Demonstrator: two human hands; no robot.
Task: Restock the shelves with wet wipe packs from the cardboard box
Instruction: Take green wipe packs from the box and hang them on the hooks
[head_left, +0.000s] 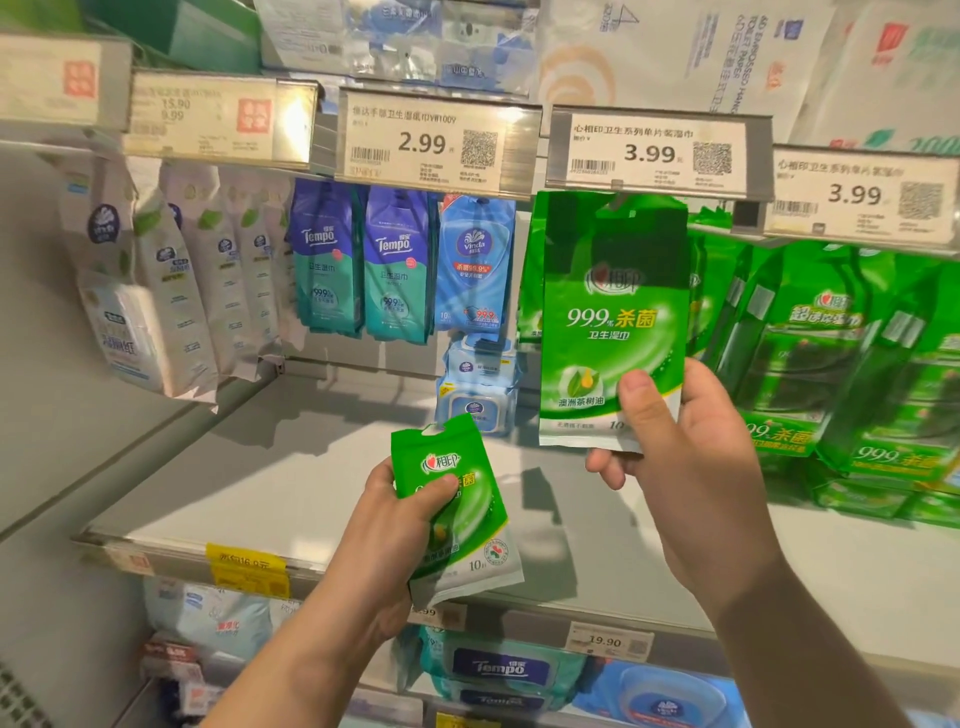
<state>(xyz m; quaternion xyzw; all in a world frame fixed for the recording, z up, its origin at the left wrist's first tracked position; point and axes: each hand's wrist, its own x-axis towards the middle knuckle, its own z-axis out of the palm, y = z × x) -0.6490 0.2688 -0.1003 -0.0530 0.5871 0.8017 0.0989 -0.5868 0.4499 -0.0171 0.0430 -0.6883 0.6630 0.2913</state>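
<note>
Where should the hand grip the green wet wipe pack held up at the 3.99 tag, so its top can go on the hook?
Grip the green wet wipe pack by its flat bottom corner, coming from below as the right hand does. The pack stands upright, so a low pinch leaves its top edge at the peg free.

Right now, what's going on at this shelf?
A person is restocking hanging wet wipes. The right hand holds a green wipe pack by its bottom corner, raised to the hooks under the 3.99 price tag. The left hand grips a second green pack lower down, waiting. More green packs already hang to the right. The cardboard box is not in view.
</note>
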